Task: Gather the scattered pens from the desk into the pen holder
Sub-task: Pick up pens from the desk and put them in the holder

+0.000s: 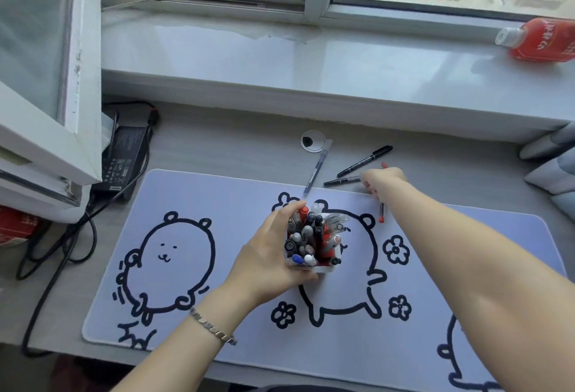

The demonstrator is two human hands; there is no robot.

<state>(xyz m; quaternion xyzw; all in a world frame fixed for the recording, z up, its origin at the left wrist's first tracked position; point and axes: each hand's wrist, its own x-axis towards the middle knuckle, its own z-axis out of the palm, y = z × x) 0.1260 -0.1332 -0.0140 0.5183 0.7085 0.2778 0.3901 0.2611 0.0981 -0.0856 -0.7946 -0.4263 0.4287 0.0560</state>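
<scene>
- Grey worktop [217,149] beneath a window sill [280,61]; a lilac mat [217,192] with bear drawings covers its middle.
- Pen holder [314,240]: white, crammed with pens, on the mat's middle; left hand [273,254] wraps its left side, fingers closed round it.
- Right hand [381,181]: at the mat's back edge, fingers curled over a grey pen [340,180] and a red pen [381,211]; grip cannot be told.
- Black marker [365,160]: loose, toward the worktop's back edge.
- Blue pen [315,172]: across the mat's back edge.
- Red bottle [541,40]: lying at the sill's right end.
- Power adapter [123,158]: back left corner.
</scene>
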